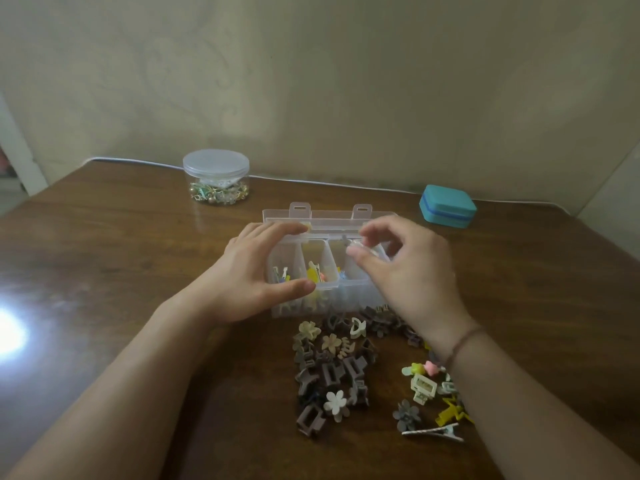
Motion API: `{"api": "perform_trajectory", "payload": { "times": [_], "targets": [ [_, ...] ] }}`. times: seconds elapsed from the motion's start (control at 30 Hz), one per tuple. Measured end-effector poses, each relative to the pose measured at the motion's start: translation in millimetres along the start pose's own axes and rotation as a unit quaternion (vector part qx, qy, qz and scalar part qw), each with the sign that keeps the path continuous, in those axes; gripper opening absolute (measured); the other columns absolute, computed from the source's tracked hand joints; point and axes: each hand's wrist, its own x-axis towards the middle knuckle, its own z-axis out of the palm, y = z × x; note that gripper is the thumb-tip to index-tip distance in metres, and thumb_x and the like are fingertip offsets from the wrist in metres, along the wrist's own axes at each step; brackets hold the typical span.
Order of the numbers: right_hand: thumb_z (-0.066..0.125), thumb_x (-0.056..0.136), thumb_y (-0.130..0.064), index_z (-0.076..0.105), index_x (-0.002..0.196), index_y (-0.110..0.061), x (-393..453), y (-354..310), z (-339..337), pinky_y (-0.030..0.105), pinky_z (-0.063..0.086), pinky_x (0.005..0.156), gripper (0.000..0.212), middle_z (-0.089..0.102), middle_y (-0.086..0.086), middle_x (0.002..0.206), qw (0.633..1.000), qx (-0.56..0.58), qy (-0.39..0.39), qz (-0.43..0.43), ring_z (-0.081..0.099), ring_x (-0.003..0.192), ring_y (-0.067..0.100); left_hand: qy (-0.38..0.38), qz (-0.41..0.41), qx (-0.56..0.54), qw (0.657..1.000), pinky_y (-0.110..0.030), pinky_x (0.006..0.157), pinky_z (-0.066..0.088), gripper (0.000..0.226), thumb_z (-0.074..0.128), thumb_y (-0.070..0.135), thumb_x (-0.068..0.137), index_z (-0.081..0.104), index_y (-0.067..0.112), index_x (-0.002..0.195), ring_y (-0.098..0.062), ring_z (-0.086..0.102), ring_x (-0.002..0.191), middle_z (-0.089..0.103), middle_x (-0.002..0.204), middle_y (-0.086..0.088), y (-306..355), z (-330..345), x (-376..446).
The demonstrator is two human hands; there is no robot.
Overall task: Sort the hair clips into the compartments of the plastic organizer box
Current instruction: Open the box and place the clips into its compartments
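Wooden table under clips, box

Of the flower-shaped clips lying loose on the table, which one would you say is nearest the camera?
The grey flower clip, at the right beside the long silver clip. The white flower and two cream flowers lie farther up in the brown pile.

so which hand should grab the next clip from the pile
Right, probably, once it drops the small clip it pinches. The right hand is above the box, beside the loose clips. The left hand grips the box, steadying it.
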Motion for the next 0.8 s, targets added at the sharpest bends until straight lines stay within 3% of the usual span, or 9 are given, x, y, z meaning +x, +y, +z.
{"api": "perform_trajectory", "payload": {
  "times": [0.07, 0.13, 0.27, 0.4, 0.5, 0.6, 0.7, 0.8],
  "targets": [
    [0.068, 0.083, -0.045, 0.068, 0.098, -0.029, 5, 6, 12, 0.029, 0.052, 0.076, 0.022, 0.065, -0.015, 0.091, 0.998, -0.052, -0.047, 0.006, 0.056, 0.088, 0.004, 0.000, 0.000, 0.002, 1.000, -0.051, 0.110, 0.030, 0.079, 0.056, 0.073, 0.069, 0.041, 0.037, 0.139, -0.007, 0.031, 0.133, 0.041, 0.134, 0.022, 0, 0, 0],
    [0.060, 0.083, -0.050, 0.068, 0.095, -0.030, 1, 11, 10, 0.028, 0.048, 0.078, 0.025, 0.064, -0.017, 0.092, 0.997, -0.058, -0.042, -0.028, 0.054, 0.091, 0.005, -0.003, 0.000, 0.003, 1.000, -0.052, 0.111, 0.029, 0.079, 0.057, 0.073, 0.070, 0.041, 0.038, 0.139, -0.007, 0.031, 0.133, 0.041, 0.135, 0.022, -1, -1, 0],
    [0.059, 0.086, -0.034, 0.064, 0.093, -0.031, -14, 30, -30, 0.016, 0.042, 0.071, 0.008, 0.060, -0.023, 0.087, 0.997, -0.025, 0.029, -0.064, 0.054, 0.085, 0.000, -0.001, -0.002, 0.002, 1.000, -0.052, 0.110, 0.029, 0.079, 0.057, 0.072, 0.069, 0.042, 0.037, 0.138, -0.008, 0.031, 0.133, 0.042, 0.134, 0.021, -1, 0, 0],
    [0.065, 0.082, -0.025, 0.066, 0.095, -0.032, -52, 59, -71, 0.007, 0.046, 0.071, 0.015, 0.062, -0.022, 0.092, 0.997, -0.043, -0.036, -0.056, 0.057, 0.091, -0.006, -0.003, -0.002, 0.000, 1.000, -0.053, 0.110, 0.029, 0.079, 0.055, 0.073, 0.069, 0.041, 0.039, 0.138, -0.010, 0.031, 0.135, 0.043, 0.138, 0.018, -1, 1, 0],
    [0.072, 0.077, -0.023, 0.067, 0.095, -0.036, -82, 73, -80, 0.020, 0.049, 0.077, 0.023, 0.061, -0.025, 0.095, 0.977, -0.129, -0.145, -0.086, 0.056, 0.095, -0.004, -0.001, -0.003, -0.003, 1.000, -0.054, 0.110, 0.030, 0.078, 0.054, 0.074, 0.068, 0.042, 0.039, 0.137, -0.010, 0.031, 0.134, 0.042, 0.135, 0.021, -1, 2, 1],
    [0.070, 0.082, -0.031, 0.073, 0.090, -0.033, -102, 81, -83, 0.033, 0.053, 0.070, 0.009, 0.063, -0.024, 0.091, 0.970, -0.153, -0.158, -0.101, 0.056, 0.093, 0.002, 0.000, -0.001, -0.005, 1.000, -0.055, 0.110, 0.030, 0.075, 0.055, 0.074, 0.069, 0.041, 0.043, 0.135, -0.009, 0.031, 0.134, 0.042, 0.134, 0.022, -1, 2, 0],
    [0.059, 0.083, -0.048, 0.073, 0.088, -0.033, -110, 70, -84, 0.033, 0.051, 0.068, 0.022, 0.063, -0.025, 0.088, 0.976, -0.144, -0.145, -0.081, 0.057, 0.089, 0.004, 0.002, 0.000, -0.007, 1.000, -0.055, 0.109, 0.030, 0.073, 0.055, 0.074, 0.069, 0.041, 0.044, 0.134, -0.009, 0.031, 0.133, 0.041, 0.132, 0.023, -1, 2, 0],
    [0.063, 0.078, -0.051, 0.072, 0.091, -0.036, -115, 61, -76, 0.027, 0.047, 0.066, 0.021, 0.059, -0.027, 0.089, 0.967, -0.180, -0.161, -0.078, 0.056, 0.086, 0.005, 0.002, 0.001, -0.004, 1.000, -0.054, 0.109, 0.030, 0.076, 0.055, 0.074, 0.068, 0.041, 0.043, 0.136, -0.009, 0.031, 0.133, 0.041, 0.131, 0.023, -1, 3, 1]
  ]
}}
